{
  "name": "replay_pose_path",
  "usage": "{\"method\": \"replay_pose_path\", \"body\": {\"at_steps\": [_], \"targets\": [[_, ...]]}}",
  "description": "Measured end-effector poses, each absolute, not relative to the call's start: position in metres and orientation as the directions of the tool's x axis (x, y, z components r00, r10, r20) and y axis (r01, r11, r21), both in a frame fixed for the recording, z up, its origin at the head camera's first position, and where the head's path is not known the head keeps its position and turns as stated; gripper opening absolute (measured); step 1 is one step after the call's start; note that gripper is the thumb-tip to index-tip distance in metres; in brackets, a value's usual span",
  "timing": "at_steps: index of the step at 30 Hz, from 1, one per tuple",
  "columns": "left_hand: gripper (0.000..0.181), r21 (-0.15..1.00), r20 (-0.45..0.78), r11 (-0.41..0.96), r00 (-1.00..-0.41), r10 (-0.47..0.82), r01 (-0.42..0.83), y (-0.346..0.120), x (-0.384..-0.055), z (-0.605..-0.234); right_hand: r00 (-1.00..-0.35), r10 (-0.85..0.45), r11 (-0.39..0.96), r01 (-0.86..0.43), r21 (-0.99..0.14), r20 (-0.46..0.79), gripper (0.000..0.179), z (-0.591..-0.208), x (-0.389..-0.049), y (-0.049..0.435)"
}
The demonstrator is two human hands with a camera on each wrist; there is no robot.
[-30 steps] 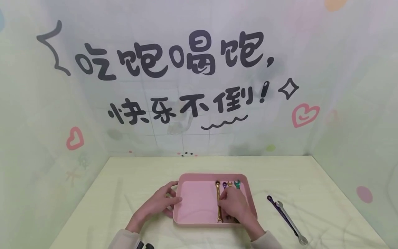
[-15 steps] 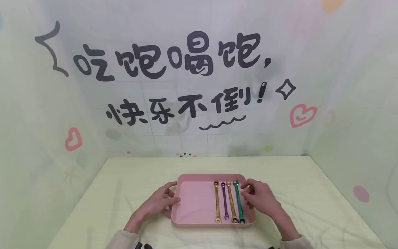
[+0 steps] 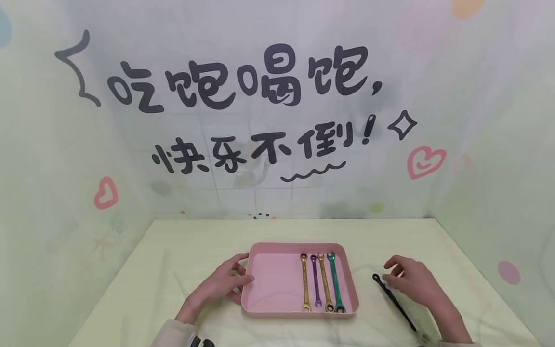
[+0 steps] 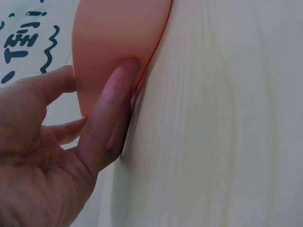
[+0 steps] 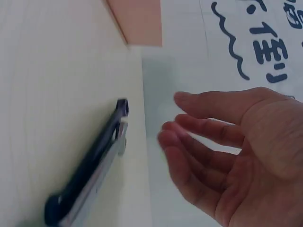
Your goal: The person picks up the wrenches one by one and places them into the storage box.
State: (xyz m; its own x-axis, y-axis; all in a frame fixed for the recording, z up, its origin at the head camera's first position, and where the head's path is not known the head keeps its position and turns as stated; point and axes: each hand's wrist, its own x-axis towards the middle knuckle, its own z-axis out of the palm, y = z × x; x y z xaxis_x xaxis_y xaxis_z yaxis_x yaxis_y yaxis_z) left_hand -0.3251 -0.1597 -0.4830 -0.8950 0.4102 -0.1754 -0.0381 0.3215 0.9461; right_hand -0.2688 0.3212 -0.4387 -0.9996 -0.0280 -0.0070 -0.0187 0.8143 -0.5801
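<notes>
My left hand (image 3: 223, 279) grips the left side of a pink tray (image 3: 269, 313), thumb at the rim; in the left wrist view its fingers (image 4: 106, 113) lie against the tray's wall. Inside, on the right half, several combination wrenches lie side by side: a gold wrench (image 3: 305, 282), a purple wrench (image 3: 316, 282), another gold wrench (image 3: 324, 282) and a green wrench (image 3: 335, 282). Over the table to the right, my right hand (image 3: 414, 282) holds nothing, fingers loosely bent. Close beside it lie a dark wrench (image 5: 90, 161) and a silver wrench (image 5: 97, 177), the silver one partly hidden by the hand in the head view.
The pale wooden table (image 3: 195, 241) is bounded by a printed backdrop (image 3: 260, 193) at the back and both sides. The tray's left half shows its bare pink floor (image 3: 275, 279). Light sleeves (image 3: 173, 333) cover the forearms.
My right hand has let go of the gold wrench in the tray, lifted out over the right rim and moved right to the two loose wrenches. The left hand stays at the tray.
</notes>
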Motion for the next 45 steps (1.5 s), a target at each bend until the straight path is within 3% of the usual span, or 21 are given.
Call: {"method": "replay_pose_path", "body": {"at_steps": [6,18,45], "targets": [[0.078,0.948,-0.182,0.316,-0.889,0.42,-0.045,-0.158,-0.324,-0.485,-0.995,-0.036,0.837,0.02,-0.547,-0.091,0.022,-0.449,-0.265,0.342],[0.079,0.949,-0.188,0.311,-0.892,0.411,-0.057,-0.159,-0.322,-0.479,-0.947,-0.186,0.742,0.038,-0.669,-0.261,0.023,-0.459,-0.259,0.358],[0.078,0.943,-0.198,0.328,-0.894,0.403,-0.061,-0.16,-0.326,-0.481,-0.969,-0.149,0.783,0.007,-0.622,-0.198,0.003,-0.462,-0.266,0.356]]}}
